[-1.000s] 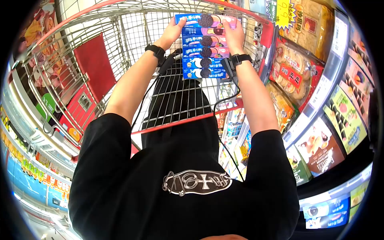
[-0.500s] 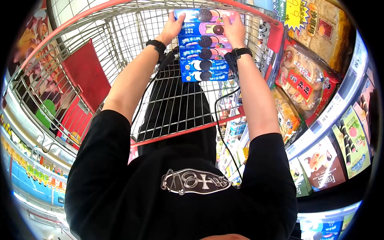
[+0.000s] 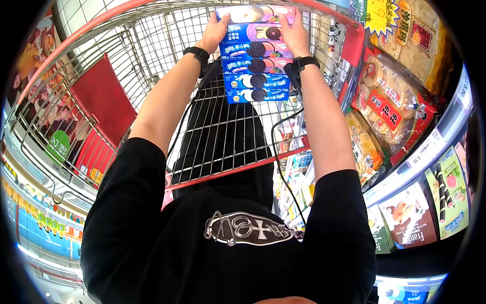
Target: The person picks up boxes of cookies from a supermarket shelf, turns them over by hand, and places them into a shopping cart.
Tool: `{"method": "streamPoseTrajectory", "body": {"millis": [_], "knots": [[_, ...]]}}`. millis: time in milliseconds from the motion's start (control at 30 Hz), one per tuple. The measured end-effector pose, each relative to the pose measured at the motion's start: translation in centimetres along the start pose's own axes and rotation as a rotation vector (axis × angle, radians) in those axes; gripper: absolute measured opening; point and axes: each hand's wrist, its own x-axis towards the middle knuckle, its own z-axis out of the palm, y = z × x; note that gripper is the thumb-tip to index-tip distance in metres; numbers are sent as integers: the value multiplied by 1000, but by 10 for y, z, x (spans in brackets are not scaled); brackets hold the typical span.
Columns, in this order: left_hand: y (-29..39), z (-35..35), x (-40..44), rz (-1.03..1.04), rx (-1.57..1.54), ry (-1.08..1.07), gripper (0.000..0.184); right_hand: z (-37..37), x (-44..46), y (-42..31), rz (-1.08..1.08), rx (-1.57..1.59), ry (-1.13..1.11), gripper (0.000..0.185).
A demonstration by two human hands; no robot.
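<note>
A row of several blue Oreo cookie boxes (image 3: 255, 66) sits stacked face to face inside the wire shopping cart. My left hand (image 3: 215, 31) is closed around the left end of the farthest cookie box (image 3: 253, 13), thumb pressed on its face. At that box's right end, my right hand (image 3: 295, 34) grips in the same way, also lying alongside the second box (image 3: 255, 33). Purple berry pictures mark the far boxes; the nearest two are blue and white. The fingers beneath both ends are hidden.
The cart's red rim and wire basket (image 3: 152, 45) surround my hands, with a red panel (image 3: 101, 99) at left. Shelves on the right carry bagged rice crackers (image 3: 390, 106) and cookie cartons (image 3: 407, 213). A black cable (image 3: 276, 152) hangs from my right wrist.
Both hands and the row of boxes have shifted slightly up and left in the view. The farthest box has tilted, and glare now covers part of its face.
</note>
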Motion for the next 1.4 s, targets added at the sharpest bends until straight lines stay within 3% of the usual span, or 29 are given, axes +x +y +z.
{"method": "streamPoseTrajectory", "body": {"millis": [167, 500, 633, 733, 833, 867, 900, 1000, 1100, 1200, 1400], "knots": [[5, 1, -5, -100, -52, 15, 50, 7, 16, 13, -27, -60, -26, 66], [3, 4, -1, -30, 105, 138, 43, 6, 38, 16, 87, -215, -191, 69], [19, 2, 2, -139, 75, 79, 47, 11, 55, 21, 149, -271, -244, 68], [31, 7, -6, -233, -50, 92, 47, 18, 68, 29, 73, -276, -330, 64], [11, 7, 3, -191, -110, 82, 45, 25, 74, 41, 51, -240, -290, 61], [22, 12, -10, -199, -139, 109, 43, 41, 104, 85, 146, -34, -378, 59], [18, 9, -10, -202, -171, 81, 44, 43, 101, 87, 83, 77, -340, 58], [35, 13, -38, -217, -256, 104, 51, 28, 70, 63, 49, -57, -167, 60], [10, 6, -35, -143, -101, 22, 69, 6, 28, 38, 51, -22, -67, 62], [12, 10, -42, -185, 97, 129, 81, -25, -30, 16, 8, 33, -35, 59], [17, 6, -51, -280, 142, -35, 76, -104, -164, -17, -274, 418, 27, 39]]}}
